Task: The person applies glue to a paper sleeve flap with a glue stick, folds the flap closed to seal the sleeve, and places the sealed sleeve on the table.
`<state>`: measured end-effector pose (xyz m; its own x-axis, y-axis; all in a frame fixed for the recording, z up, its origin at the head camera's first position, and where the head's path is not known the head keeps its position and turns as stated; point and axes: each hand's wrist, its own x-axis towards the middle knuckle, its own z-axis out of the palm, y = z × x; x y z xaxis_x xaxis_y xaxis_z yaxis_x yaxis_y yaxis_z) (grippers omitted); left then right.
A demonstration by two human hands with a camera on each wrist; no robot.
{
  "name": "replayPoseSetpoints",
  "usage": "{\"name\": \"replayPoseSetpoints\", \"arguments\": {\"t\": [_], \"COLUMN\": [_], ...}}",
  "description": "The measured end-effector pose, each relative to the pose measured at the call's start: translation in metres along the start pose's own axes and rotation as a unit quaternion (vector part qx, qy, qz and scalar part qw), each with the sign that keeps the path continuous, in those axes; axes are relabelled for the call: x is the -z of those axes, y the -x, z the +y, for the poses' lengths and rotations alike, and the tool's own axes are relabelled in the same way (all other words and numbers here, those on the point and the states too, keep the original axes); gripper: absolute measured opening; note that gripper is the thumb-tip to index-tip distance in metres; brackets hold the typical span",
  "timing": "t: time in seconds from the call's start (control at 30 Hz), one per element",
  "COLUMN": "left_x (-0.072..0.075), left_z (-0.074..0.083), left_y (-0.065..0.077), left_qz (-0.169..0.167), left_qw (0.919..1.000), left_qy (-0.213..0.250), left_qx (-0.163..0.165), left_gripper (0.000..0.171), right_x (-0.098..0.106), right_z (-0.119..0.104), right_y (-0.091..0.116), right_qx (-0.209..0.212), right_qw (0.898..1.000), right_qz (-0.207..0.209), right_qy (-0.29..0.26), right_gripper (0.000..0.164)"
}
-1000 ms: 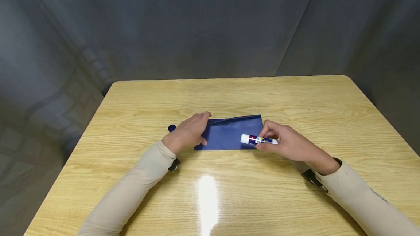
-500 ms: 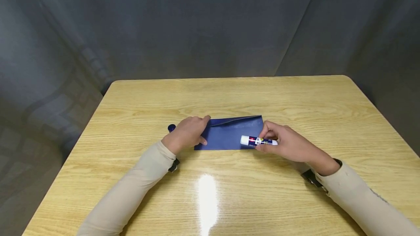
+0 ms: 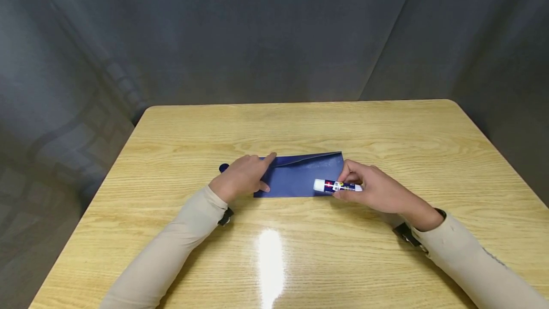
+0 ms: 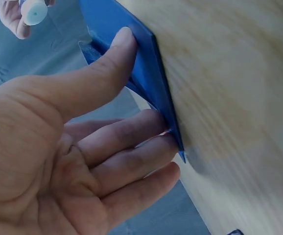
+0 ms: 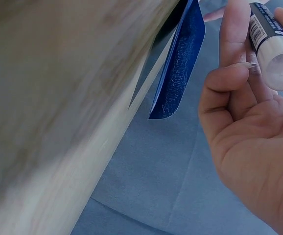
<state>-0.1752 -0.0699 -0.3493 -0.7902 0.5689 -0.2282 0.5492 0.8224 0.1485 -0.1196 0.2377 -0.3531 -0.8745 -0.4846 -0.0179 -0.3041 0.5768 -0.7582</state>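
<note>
A folded dark blue paper [image 3: 296, 182] lies on the table, a narrow flap [image 3: 296, 160] along its far edge. My left hand [image 3: 243, 176] rests on its left end, thumb and fingers spread. In the left wrist view, the thumb [image 4: 117, 56] lies on the blue face and the other fingertips reach the flap side. My right hand [image 3: 373, 187] pinches an uncapped glue stick [image 3: 336, 186] between thumb and fingers. The stick's white end points left, over the paper's right part. The right wrist view shows whitish, rough smears on the paper's end [image 5: 178, 73].
A dark blue cap [image 3: 224, 168] stands on the wooden table [image 3: 206, 261], just left of my left hand and partly hidden by it. Grey curtains [image 3: 274, 37] hang behind the table and at its sides.
My left hand's fingers have come slightly nearer along the paper's far edge, and the flap there shows wider. The right hand with the glue stick has hardly moved.
</note>
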Motion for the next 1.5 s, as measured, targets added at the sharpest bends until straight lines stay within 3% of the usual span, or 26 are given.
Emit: {"name": "replayPoseSetpoints", "arguments": {"t": [0.4,0.67,0.93,1.23,1.5], "left_x": [-0.0022,0.0015,0.0005,-0.0024,-0.0007], "left_z": [-0.0002,-0.0033,-0.0025,-0.0042,-0.0018], "left_y": [-0.0021,-0.0009,-0.0021,-0.0001,0.0000], "left_qz": [0.005,0.051,0.058,0.062,0.022], "left_qw": [1.0000,0.9986,0.9979,0.9967,0.9990], "left_qy": [-0.006,0.013,0.029,0.046,-0.035], "left_qx": [-0.002,-0.003,0.003,-0.024,-0.014], "left_gripper": [0.087,0.080,0.090,0.103,0.106], "right_x": [0.0002,0.0008,0.0004,0.0006,0.0017], "right_z": [0.0001,-0.0002,0.0006,-0.0012,-0.0015], "right_y": [0.0000,-0.0001,0.0001,0.0007,0.0000], "right_qx": [-0.004,-0.012,-0.009,-0.013,-0.014], "right_qw": [1.000,1.000,1.000,1.000,1.000], "right_qz": [0.000,-0.004,-0.003,-0.009,-0.011], "right_qy": [-0.002,0.001,-0.001,-0.003,-0.004], "right_gripper": [0.025,0.025,0.026,0.027,0.028]}}
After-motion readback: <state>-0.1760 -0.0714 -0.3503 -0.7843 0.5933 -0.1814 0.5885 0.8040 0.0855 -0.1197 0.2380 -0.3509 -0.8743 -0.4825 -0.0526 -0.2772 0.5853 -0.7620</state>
